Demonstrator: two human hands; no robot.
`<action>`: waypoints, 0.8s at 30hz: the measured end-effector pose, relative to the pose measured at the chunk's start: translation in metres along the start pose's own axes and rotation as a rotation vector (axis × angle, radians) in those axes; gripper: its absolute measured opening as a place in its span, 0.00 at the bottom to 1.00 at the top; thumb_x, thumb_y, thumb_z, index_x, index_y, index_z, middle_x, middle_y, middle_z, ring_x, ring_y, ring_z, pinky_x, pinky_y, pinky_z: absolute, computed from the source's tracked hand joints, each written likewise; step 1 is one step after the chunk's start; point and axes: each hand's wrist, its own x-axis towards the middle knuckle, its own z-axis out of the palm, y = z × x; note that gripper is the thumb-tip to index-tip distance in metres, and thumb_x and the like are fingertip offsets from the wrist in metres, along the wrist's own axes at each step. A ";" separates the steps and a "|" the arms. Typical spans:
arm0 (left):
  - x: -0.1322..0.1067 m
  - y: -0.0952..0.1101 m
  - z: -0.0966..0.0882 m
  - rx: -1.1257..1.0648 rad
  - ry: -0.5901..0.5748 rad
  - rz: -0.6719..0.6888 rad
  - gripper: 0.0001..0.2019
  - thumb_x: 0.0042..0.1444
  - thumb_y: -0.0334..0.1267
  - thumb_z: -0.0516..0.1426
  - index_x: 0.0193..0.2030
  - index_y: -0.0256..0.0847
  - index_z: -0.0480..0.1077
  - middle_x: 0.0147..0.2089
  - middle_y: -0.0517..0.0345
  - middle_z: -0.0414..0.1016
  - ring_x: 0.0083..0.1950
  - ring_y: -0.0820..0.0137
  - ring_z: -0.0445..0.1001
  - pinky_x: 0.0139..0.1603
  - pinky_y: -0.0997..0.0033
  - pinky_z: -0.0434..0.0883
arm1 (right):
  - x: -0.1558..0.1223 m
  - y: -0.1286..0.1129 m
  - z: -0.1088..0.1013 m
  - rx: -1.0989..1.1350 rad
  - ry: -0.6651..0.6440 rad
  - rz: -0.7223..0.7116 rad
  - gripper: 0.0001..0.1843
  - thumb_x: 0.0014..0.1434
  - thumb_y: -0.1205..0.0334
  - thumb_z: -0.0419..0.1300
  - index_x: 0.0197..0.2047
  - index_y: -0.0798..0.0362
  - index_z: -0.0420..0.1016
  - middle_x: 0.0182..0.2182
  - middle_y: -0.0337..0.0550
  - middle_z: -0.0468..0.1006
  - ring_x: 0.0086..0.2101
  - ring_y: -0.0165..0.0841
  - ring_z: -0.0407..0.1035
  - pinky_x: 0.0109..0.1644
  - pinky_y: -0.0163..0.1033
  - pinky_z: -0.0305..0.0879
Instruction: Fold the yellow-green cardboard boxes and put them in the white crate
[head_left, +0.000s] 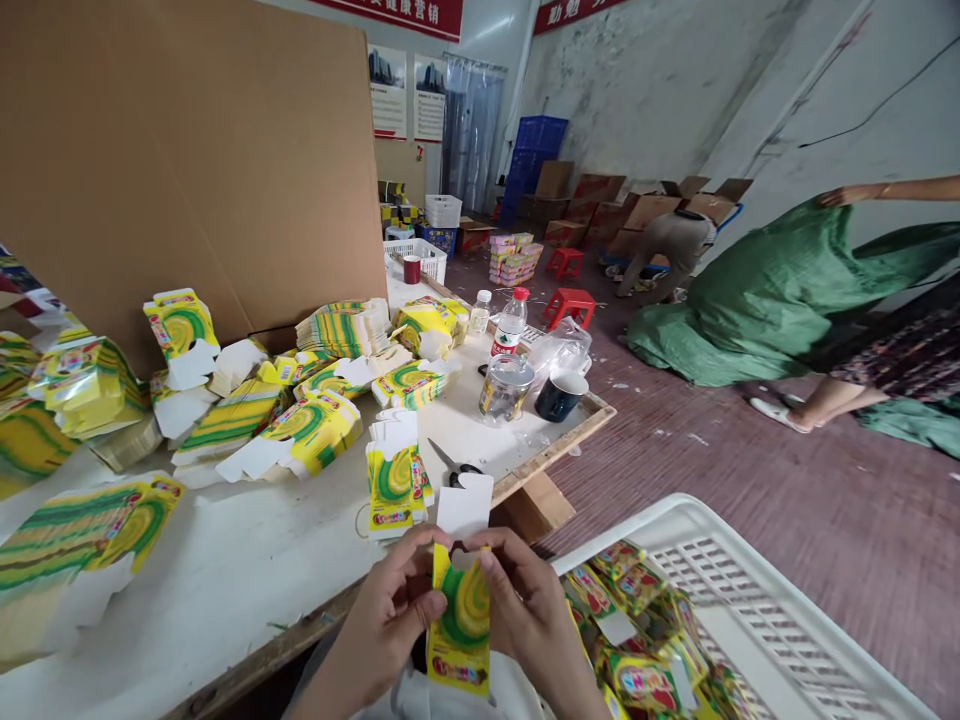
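Between my two hands is a small yellow and green printed carton (463, 625), upright, its white top flap standing open. My left hand (399, 605) pinches its left edge, thumb on the front. On the opposite edge my right hand (525, 600) grips near the top, thumb also at the front. Just beyond, a small stack of flat cartons (394, 485) lies on the white table (300, 545), close to a pair of scissors (452, 462). A white plastic basket (739, 580) at my right contains many similar cartons (637, 640).
More carton stacks (307, 430) cover the table's left side before a large cardboard sheet (195, 170). A bottle (508, 328), a clear jar (505, 392) and a dark mug (562, 394) stand near the right edge. Another person handles a green sack (757, 290); someone bends near boxes.
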 end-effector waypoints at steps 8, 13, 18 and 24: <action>0.002 0.001 0.006 -0.096 -0.024 -0.024 0.38 0.58 0.43 0.65 0.72 0.51 0.54 0.54 0.45 0.81 0.50 0.56 0.80 0.48 0.62 0.73 | 0.000 0.005 0.001 0.091 0.154 -0.010 0.16 0.67 0.50 0.60 0.53 0.49 0.75 0.42 0.48 0.81 0.37 0.38 0.76 0.40 0.38 0.73; 0.003 0.002 0.006 -0.026 -0.012 -0.013 0.26 0.59 0.43 0.64 0.64 0.47 0.67 0.57 0.44 0.80 0.54 0.54 0.79 0.51 0.60 0.74 | -0.002 0.012 -0.005 0.110 0.184 -0.022 0.22 0.67 0.50 0.60 0.61 0.46 0.71 0.46 0.50 0.82 0.43 0.41 0.78 0.47 0.43 0.74; 0.006 0.002 0.006 0.112 0.079 0.034 0.19 0.61 0.42 0.62 0.59 0.47 0.72 0.56 0.47 0.81 0.49 0.58 0.81 0.47 0.65 0.77 | 0.001 0.005 -0.013 0.029 0.100 -0.133 0.26 0.66 0.37 0.54 0.46 0.46 0.84 0.42 0.50 0.81 0.45 0.45 0.74 0.49 0.45 0.72; 0.005 -0.001 0.004 0.258 0.134 0.034 0.21 0.63 0.42 0.60 0.62 0.45 0.70 0.56 0.44 0.81 0.50 0.56 0.81 0.48 0.63 0.77 | -0.001 0.004 -0.005 -0.045 -0.043 0.093 0.21 0.62 0.51 0.65 0.55 0.50 0.77 0.33 0.43 0.82 0.27 0.34 0.71 0.28 0.34 0.66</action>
